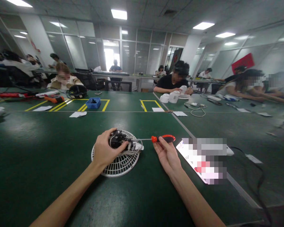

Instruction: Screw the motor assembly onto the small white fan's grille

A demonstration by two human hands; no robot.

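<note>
A: Right hand [168, 156], quick. Holding?

B: Screwdriver [165, 138]. Handle sits between thumb and fingers, palm turned up, grip light, fingertips partly curled.

A: Left hand [104, 148]?

B: On the motor [117, 137]. Thumb on the near side, fingers round the far side, parted by about the motor's own width.

A: Where's the motor sitting?

B: Over the white grille [121, 171], which lies on the green surface [130, 201], in front of the person. White fittings and wires are at its right end.

A: Key relation?

B: Screwdriver to motor. Motor is left of the right fingers; the shaft bridges the gap between the hands. Left hand is nearer the motor, it's on it; right hand stands apart from it.

A: Which way does the screwdriver point?

B: Shaft left, toward the motor; handle's butt end right. Long axis runs side to side across the view, close to level.

A: Motor's axis?

B: Roughly side to side too, black body left, white end pointing right.

A: Tip in contact?

B: Can't tell; it's lost among small dark parts near the left thumb.

A: Anything close by?

B: Phone [191, 160], right of the right hand, not touched.
</note>
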